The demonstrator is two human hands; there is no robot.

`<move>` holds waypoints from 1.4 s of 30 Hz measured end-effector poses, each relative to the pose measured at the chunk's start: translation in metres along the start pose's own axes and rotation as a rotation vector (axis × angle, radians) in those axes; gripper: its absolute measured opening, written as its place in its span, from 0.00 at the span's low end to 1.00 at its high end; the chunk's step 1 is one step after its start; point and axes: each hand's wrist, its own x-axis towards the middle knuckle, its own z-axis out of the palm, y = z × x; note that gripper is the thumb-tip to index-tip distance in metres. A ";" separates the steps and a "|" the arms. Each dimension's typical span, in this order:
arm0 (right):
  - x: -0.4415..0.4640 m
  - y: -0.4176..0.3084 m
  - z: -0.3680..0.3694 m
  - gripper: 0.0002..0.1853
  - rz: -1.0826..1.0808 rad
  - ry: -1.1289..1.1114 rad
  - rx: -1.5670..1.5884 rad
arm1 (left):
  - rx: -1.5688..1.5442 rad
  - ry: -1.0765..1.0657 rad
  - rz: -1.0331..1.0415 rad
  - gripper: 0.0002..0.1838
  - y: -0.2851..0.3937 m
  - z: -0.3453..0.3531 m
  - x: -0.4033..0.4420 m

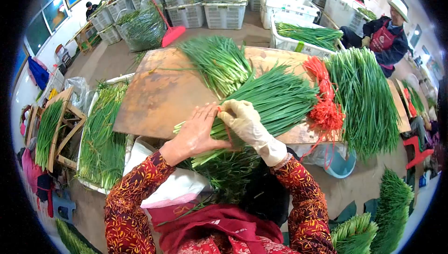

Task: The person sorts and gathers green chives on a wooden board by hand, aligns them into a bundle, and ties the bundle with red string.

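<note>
A bunch of green chives (270, 100) lies across the near edge of the wooden board, its pale cut ends toward the left. My bare left hand (198, 132) rests on the stem end, fingers stretched out and thumb apart. In a thin, pale glove, my right hand (245, 125) has its fingers pinched on a red plastic tie (227, 132) at the bunch, close to my left fingertips. Another chive bunch (217, 65) lies just beyond. A pile of red ties (326, 100) sits to the right, beside a large stack of chives (361, 95).
The wooden board (154, 95) spans the space before me. At the left stands a white crate (103, 137) of loose chives; a blue bucket (339, 160) is below the right edge. A red broom (173, 35), stacked crates (226, 13) and a seated person (386, 37) are farther back.
</note>
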 end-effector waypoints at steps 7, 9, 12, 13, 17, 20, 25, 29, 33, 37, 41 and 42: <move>-0.001 -0.012 -0.007 0.06 -0.107 -0.060 -0.071 | -0.041 0.006 -0.080 0.58 0.016 0.002 0.013; -0.004 -0.014 -0.006 0.06 -0.113 -0.069 -0.055 | -0.088 0.005 -0.078 0.56 0.012 0.005 0.012; -0.016 -0.024 -0.012 0.06 -0.074 -0.154 -0.097 | -0.117 0.088 -0.060 0.53 0.001 0.016 0.009; -0.025 -0.025 -0.015 0.06 -0.095 -0.128 -0.121 | -0.158 0.058 -0.043 0.49 -0.001 0.019 0.010; -0.033 -0.010 -0.015 0.02 -0.259 -0.086 -0.157 | -0.288 -0.028 -0.115 0.47 0.007 0.001 0.013; -0.019 -0.005 -0.024 0.06 -0.060 -0.137 -0.065 | -0.360 -0.132 -0.134 0.51 -0.001 0.001 0.022; -0.039 -0.024 -0.040 0.05 0.066 0.163 0.160 | -0.567 -0.446 -0.026 0.49 -0.031 -0.010 0.038; -0.106 -0.008 -0.014 0.16 0.567 -0.116 0.663 | -0.855 -0.577 -0.193 0.43 -0.053 -0.006 0.030; -0.137 0.035 0.052 0.40 0.842 -0.189 1.120 | -1.230 -0.636 -0.258 0.36 -0.041 -0.019 0.013; -0.143 0.013 0.062 0.44 0.717 -0.027 1.507 | -0.950 -0.473 -0.046 0.38 -0.028 -0.003 -0.012; -0.181 -0.002 0.042 0.38 0.810 0.124 1.511 | -1.212 -0.452 -0.193 0.41 0.007 0.008 -0.058; -0.189 -0.002 0.034 0.37 0.835 0.115 1.497 | -1.299 -0.384 -0.284 0.42 0.012 0.022 -0.066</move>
